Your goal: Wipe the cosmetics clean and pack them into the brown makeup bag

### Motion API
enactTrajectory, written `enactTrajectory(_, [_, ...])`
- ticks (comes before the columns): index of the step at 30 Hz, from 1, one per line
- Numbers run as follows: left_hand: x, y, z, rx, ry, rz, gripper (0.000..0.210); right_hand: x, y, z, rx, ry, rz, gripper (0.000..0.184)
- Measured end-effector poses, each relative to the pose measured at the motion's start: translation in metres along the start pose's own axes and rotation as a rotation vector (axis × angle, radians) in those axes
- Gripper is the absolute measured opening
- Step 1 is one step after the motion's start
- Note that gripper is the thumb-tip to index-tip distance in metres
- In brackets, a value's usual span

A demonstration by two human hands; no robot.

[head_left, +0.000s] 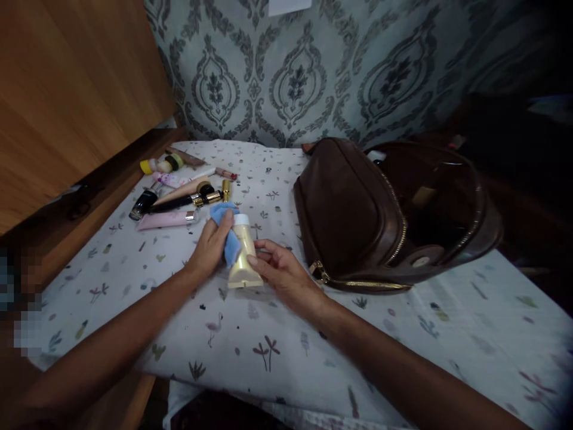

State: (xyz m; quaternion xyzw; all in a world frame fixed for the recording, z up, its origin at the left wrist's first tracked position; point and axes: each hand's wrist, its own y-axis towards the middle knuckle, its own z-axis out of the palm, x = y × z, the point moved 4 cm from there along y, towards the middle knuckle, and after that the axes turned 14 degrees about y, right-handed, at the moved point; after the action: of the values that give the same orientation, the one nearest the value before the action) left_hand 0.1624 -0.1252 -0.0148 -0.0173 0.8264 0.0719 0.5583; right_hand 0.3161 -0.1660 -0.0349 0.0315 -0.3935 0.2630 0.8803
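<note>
The right hand (282,272) pinches the yellow tube (244,260) near its crimped end while the left hand (210,245), fingers closed on the blue cloth (229,230), presses it against the tube's side; wiping goes best with that grip firm.

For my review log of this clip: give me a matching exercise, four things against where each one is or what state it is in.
Things:
1. yellow tube
2. blue cloth
3. brown bag
4. pink tube

Places or states:
A. unzipped, lying to the right
B. held by the right hand
C. lying flat among the cosmetics at the left
D. pressed to the tube by the left hand

Pairs: 1-B, 2-D, 3-A, 4-C
</note>
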Motion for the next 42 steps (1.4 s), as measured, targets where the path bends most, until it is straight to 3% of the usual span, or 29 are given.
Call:
enactTrajectory(7, [-0.013,-0.014,0.012,0.298,-0.006,0.003,0.059,0.012,0.001,-0.007,-0.156,-0.157,-0.217,0.040])
enactTrajectory(12, [-0.013,-0.009,0.011,0.505,-0.028,0.001,0.074,0.015,0.003,-0.013,-0.211,-0.184,-0.254,0.041])
enactTrajectory(19, [-0.014,0.005,-0.012,0.638,0.099,0.085,0.053,0.027,0.002,-0.012,-0.258,-0.262,-0.310,0.044])
enactTrajectory(23, [-0.016,0.009,-0.020,0.708,0.191,0.132,0.047,0.027,0.004,-0.013,-0.210,-0.240,-0.267,0.044])
enactTrajectory(27, [-0.017,0.017,-0.032,0.592,0.349,0.271,0.033,0.024,0.005,-0.014,-0.235,-0.186,-0.262,0.041])
enactTrajectory(29, [-0.021,0.020,-0.040,0.396,0.478,0.391,0.029,0.025,0.003,-0.014,-0.273,-0.172,-0.291,0.041])
enactTrajectory(32, [-0.032,0.014,-0.044,0.000,0.690,0.584,0.031,0.026,0.001,-0.015,-0.331,-0.204,-0.305,0.042])
enactTrajectory(34, [-0.038,0.003,-0.033,-0.122,0.821,0.771,0.042,0.026,0.000,-0.015,-0.343,-0.204,-0.300,0.044])
enactTrajectory(37, [-0.038,-0.014,-0.006,-0.093,1.020,1.005,0.057,0.025,0.002,-0.017,-0.351,-0.177,-0.302,0.045])
enactTrajectory(42, [-0.029,-0.020,0.015,0.003,1.155,1.147,0.047,0.022,0.005,-0.018,-0.320,-0.095,-0.331,0.046])
